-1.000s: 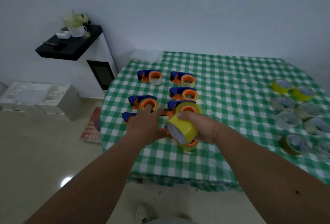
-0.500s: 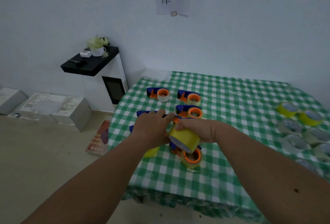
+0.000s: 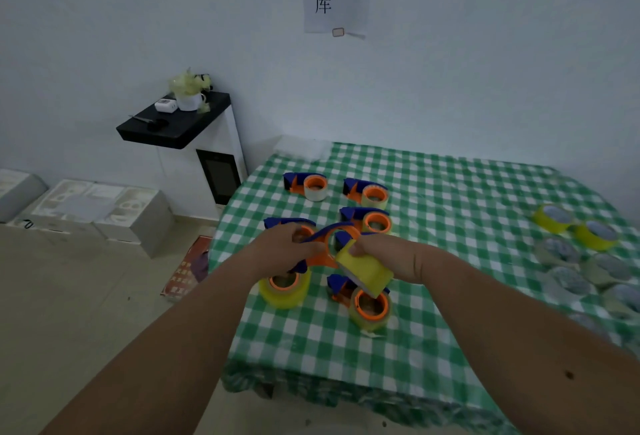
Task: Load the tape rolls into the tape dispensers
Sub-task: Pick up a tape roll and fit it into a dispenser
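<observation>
Checked tablecloth (image 3: 450, 226), open middle beside loaded dispensers (image 3: 367, 192).

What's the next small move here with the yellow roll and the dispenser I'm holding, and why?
Probably slide the yellow tape roll in the right hand onto the orange hub of the lifted dispenser gripped by the left hand. The roll sits right beside the dispenser, which appears empty.

Dim bluish light, soft shadows, wide-angle edge distortion, slight blur
</observation>
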